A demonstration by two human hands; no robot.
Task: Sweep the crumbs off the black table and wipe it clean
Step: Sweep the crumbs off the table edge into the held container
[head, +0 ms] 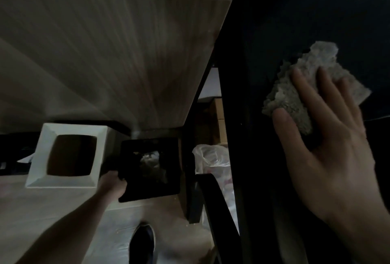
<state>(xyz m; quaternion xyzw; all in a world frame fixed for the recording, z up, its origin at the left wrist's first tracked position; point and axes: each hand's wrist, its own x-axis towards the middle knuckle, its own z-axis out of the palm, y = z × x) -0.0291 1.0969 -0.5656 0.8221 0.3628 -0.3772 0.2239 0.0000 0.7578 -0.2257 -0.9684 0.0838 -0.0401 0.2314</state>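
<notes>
Head view, looking steeply down in dim light: the black tabletop point(295, 21) fills the right side, its left edge running down the middle of the frame. Beyond that edge, lower down, lie a pale wood-grain panel point(105, 52), a white square bin point(42, 158), a crinkled plastic bag point(211, 158) and a dark shoe point(143, 244) on the light floor point(31, 211).

The right hand point(329, 147) lies flat on a grey cloth point(306, 86) near the tabletop's left edge, fingers straight and spread, pressing the cloth down; this grip is open.

The left hand point(114, 185) reaches below the tabletop's edge and grips the rim of a black bin point(147, 189), fingers curled round it. Pale scraps show inside, too dark to identify.
</notes>
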